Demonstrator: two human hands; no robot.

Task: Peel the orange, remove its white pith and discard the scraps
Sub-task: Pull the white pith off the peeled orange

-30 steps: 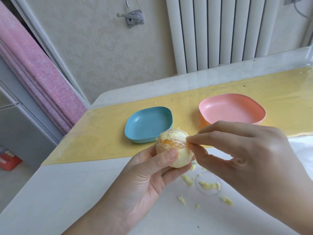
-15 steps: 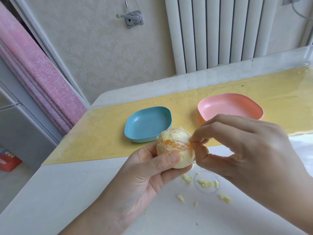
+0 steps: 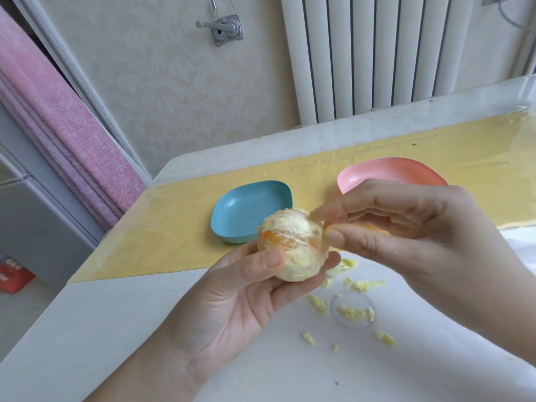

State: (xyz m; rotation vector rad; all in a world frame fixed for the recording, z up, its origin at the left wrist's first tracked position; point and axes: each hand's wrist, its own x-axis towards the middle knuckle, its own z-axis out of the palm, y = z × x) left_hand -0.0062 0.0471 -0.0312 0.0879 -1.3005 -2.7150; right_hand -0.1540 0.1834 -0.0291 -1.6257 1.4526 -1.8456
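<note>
- Left hand [image 3: 240, 294] cups the orange [image 3: 293, 248] from below, thumb pressed on its front and fingertips curled under the far side.
- Right hand [image 3: 406, 227]: thumb and forefinger meet the fruit just above that grip. The tips are blurred, so I cannot tell if they pinch a shred.
- Pale pith covers most of it. Advice: nip shallow, pull along the segment, and turn the fruit within the hold.
- Pith scraps [image 3: 352, 311] lie below the grip and the blue dish [image 3: 249, 207] sits beyond it.
</note>
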